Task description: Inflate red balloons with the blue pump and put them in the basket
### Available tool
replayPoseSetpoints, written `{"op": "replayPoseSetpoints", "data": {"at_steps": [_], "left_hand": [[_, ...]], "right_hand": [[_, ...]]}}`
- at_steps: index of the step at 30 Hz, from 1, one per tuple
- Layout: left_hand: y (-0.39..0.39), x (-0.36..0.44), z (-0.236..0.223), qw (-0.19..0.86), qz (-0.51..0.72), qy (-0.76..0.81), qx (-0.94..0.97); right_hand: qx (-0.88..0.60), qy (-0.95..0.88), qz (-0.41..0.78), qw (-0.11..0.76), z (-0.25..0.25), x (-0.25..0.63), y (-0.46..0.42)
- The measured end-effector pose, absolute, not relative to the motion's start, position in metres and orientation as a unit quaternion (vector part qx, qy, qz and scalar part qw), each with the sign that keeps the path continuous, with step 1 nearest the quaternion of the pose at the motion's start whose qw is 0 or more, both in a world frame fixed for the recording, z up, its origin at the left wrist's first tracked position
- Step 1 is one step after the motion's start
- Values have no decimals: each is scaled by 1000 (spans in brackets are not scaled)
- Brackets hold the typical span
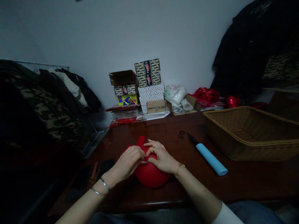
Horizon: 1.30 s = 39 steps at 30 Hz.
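Note:
A round, inflated red balloon [153, 176] rests on the dark wooden table close to its front edge. My left hand [130, 158] is closed at the top of the balloon, its fingers pinching red material there. From the other side my right hand [161, 158], wearing a ring, pinches the same spot with thumb and fingers. Behind my fingers another red piece [141, 141] sticks up; whether it belongs to the same balloon I cannot tell. My fingers hide the gripped part.
A light blue hand pump [211, 158] with a black nozzle lies right of my hands, near black loops [181, 134]. A large wicker basket [243, 147] stands at the right. Dark flat items [80, 180] lie at the left edge. Stacked boxes [149, 73] stand behind the table [182, 186].

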<state>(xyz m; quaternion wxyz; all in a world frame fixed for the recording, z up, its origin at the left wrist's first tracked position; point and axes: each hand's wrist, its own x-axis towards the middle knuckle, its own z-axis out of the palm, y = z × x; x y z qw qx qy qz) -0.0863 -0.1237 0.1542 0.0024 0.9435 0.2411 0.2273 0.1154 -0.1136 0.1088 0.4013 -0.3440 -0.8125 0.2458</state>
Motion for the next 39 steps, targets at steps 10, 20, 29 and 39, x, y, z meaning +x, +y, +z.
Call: {"op": "replayPoseSetpoints", "data": {"at_steps": [10,20,29,39], "left_hand": [[-115,-90,142,1,304,231,924],[-111,-103,126,-71,342,201,915],[-113,-94,126,-101,311,206,922],[-110,-91,130,-23,367,293,883]], "right_hand": [[-346,-795,253,428,101,115,-114],[-315,-753,294,497,92,114,-111],[-303,-701,347,545,88,106,-108],[-331,-663,337,581,86,105,-108]]}}
